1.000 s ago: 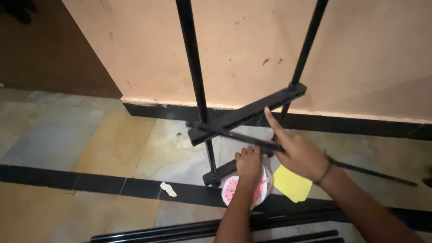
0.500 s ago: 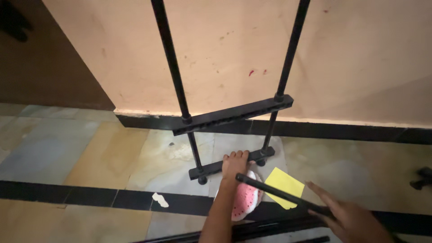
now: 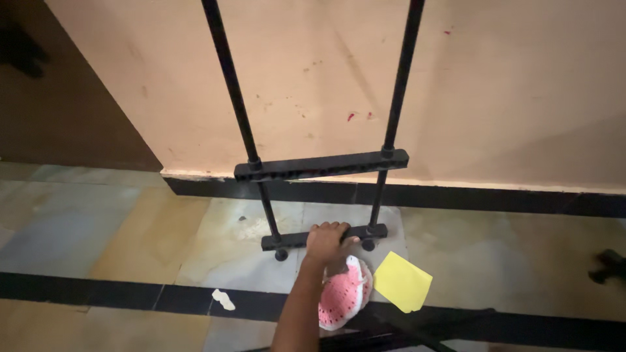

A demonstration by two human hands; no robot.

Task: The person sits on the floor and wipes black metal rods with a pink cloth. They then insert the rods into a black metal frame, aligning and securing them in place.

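My left hand (image 3: 328,240) is closed over the bottom crossbar (image 3: 287,240) of a black metal frame (image 3: 319,165). The frame stands on the tiled floor against a peach wall. It has two thin uprights, and a second flat crossbar sits a little above the bottom one. My forearm reaches up from the lower edge of the view. Just below my hand a round pink-and-white crocheted mat (image 3: 342,296) lies on the floor, with a yellow sheet of paper (image 3: 401,281) beside it. My right hand is out of sight.
More black metal bars (image 3: 417,326) lie on the floor along the bottom edge. A small white scrap (image 3: 223,299) sits on the dark floor stripe to the left. A dark object (image 3: 610,264) shows at the right edge. A black skirting runs along the wall.
My right hand, which held a thin black rod, has dropped out of view with it. The frame's crossbars have swung from slanted to nearly level. My left hand stays on the bottom bar.
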